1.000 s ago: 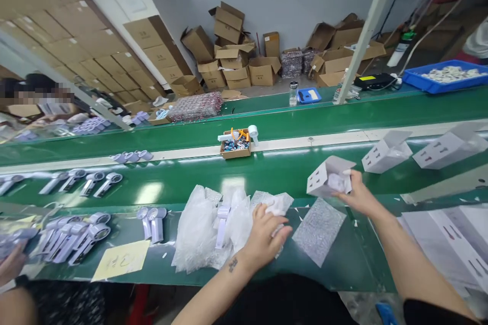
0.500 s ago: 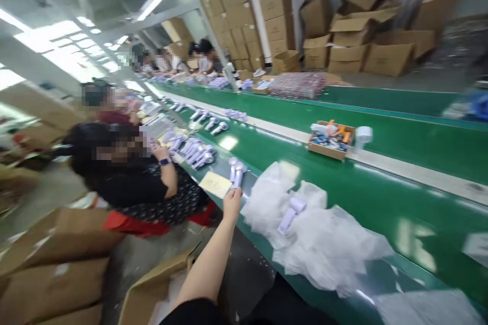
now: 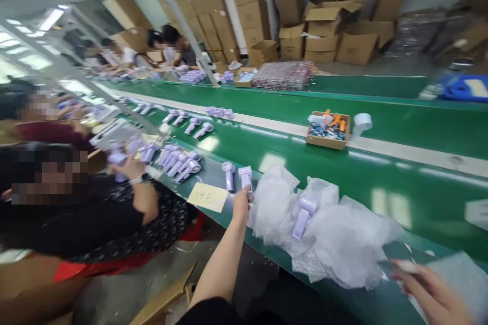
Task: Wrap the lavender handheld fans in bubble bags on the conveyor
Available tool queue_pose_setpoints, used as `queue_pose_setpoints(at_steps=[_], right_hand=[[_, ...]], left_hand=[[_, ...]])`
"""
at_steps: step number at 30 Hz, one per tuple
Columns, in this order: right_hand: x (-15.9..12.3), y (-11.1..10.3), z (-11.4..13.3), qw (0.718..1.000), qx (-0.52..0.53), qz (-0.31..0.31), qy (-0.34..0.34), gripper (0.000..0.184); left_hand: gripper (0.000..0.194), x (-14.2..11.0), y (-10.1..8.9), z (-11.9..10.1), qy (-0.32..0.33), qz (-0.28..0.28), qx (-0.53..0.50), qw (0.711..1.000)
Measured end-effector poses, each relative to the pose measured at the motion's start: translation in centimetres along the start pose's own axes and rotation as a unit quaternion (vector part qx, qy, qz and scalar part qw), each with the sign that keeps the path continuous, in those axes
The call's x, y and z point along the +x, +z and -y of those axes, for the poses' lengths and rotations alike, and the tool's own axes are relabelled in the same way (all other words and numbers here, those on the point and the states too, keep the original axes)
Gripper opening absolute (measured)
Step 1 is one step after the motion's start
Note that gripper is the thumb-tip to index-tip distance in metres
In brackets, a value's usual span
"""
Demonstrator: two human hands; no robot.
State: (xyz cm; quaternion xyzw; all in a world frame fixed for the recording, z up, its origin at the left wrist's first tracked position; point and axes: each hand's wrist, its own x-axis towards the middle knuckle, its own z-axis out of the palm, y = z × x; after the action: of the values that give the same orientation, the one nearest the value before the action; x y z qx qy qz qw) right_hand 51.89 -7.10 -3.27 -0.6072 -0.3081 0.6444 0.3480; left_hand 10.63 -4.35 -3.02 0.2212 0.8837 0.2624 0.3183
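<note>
My left hand (image 3: 241, 205) grips the handle of a lavender handheld fan (image 3: 245, 175) at the near edge of the green bench. Just left of it stands another lavender fan (image 3: 229, 176), apart from my fingers. To the right, a third fan (image 3: 304, 217) lies on a heap of white bubble-wrap bags (image 3: 343, 244). At the lower right, my right hand (image 3: 430, 289) is smeared by motion over a flat bubble-wrap bag (image 3: 463, 279); whether its fingers hold anything is unclear. A yellow paper note (image 3: 208, 196) lies by my left hand.
A co-worker (image 3: 76, 203) sits at the left, a hand (image 3: 131, 167) among several fans (image 3: 177, 160). More fans line the green belt (image 3: 244, 147). Beyond are a small carton of parts (image 3: 327, 141), a tape roll (image 3: 362, 123) and stacked cartons (image 3: 247, 5). An open carton (image 3: 163, 299) stands below.
My view has turned to the right. My left hand has drawn its fan rightward, away from the other fan. My right hand has come into view at the lower right.
</note>
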Motion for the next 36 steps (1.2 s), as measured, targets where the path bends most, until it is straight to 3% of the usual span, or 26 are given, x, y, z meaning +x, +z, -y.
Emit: queue_pose_setpoints(at_steps=[1,2,3,5,7,9,10,11,13,15,17,19,21,26,28,30,32,34,36], right_hand=[[-1.6,0.9,-0.4,1.000,-0.007,-0.025,-0.009,0.044],[-2.7,2.2,-0.6,1.000,0.019,0.000,0.007,0.039],[-3.2,3.6,-0.6,0.997,0.063,0.042,0.016,0.038],[-3.0,5.4,-0.1,0.983,0.145,0.110,-0.018,0.048],[-2.2,4.7,0.5,0.983,0.166,0.074,-0.042,0.048],[-2.1,1.2,0.7,0.984,0.172,-0.023,-0.030,0.040],[-2.5,-1.2,0.6,0.980,0.181,-0.078,-0.019,0.035],[-3.2,-3.8,0.4,0.973,0.191,-0.127,-0.010,0.031],[-5.2,-8.9,-0.4,0.956,0.205,-0.209,0.010,0.031],[-7.5,-13.1,-1.4,0.942,0.209,-0.260,0.040,0.038],[-10.0,-15.9,-2.6,0.935,0.219,-0.271,0.069,0.045],[-12.3,-17.2,-3.9,0.934,0.241,-0.248,0.088,0.047],[-14.2,-17.2,-5.3,0.937,0.266,-0.200,0.106,0.046],[-14.5,-14.0,-7.4,0.942,0.304,-0.077,0.121,0.042],[-13.1,-12.7,-7.3,0.948,0.300,-0.033,0.102,0.043],[-11.5,-12.2,-7.0,0.955,0.286,-0.006,0.076,0.046],[-10.5,-12.4,-6.7,0.958,0.281,0.006,0.064,0.047],[-10.3,-12.8,-6.4,0.954,0.291,0.009,0.075,0.044],[-10.6,-13.1,-6.0,0.949,0.295,-0.001,0.113,0.039]], left_hand=[[0.050,-2.4,1.4,-0.2,0.020,0.039,-0.038,0.998],[0.050,-5.2,2.9,-0.4,0.039,0.092,-0.126,0.987],[0.049,-8.2,4.6,-0.5,0.057,0.169,-0.208,0.962],[0.047,-14.1,7.9,-0.8,0.070,0.338,-0.252,0.904],[0.046,-18.9,11.1,-1.3,0.108,0.525,-0.180,0.825],[0.043,-22.0,14.5,-2.0,0.215,0.650,-0.053,0.727],[0.040,-23.0,16.4,-2.4,0.300,0.665,0.017,0.684],[0.036,-23.6,18.3,-2.7,0.396,0.646,0.084,0.647],[0.025,-24.2,22.2,-3.1,0.574,0.536,0.206,0.583],[0.021,-24.3,25.7,-3.0,0.663,0.446,0.292,0.527],[0.018,-24.2,28.3,-2.6,0.678,0.429,0.330,0.497],[0.015,-24.1,29.8,-2.4,0.666,0.440,0.335,0.500],[0.015,-24.3,30.2,-2.4,0.651,0.435,0.330,0.527],[0.025,-26.3,28.8,-3.0,0.596,0.417,0.286,0.624],[0.022,-27.1,28.1,-3.2,0.522,0.464,0.214,0.683],[0.017,-27.6,27.5,-3.5,0.388,0.512,0.109,0.758],[0.015,-27.8,26.8,-3.7,0.276,0.531,0.027,0.801],[0.016,-27.9,26.1,-3.9,0.231,0.537,-0.026,0.811],[0.015,-28.1,25.2,-3.9,0.260,0.543,-0.043,0.798]])
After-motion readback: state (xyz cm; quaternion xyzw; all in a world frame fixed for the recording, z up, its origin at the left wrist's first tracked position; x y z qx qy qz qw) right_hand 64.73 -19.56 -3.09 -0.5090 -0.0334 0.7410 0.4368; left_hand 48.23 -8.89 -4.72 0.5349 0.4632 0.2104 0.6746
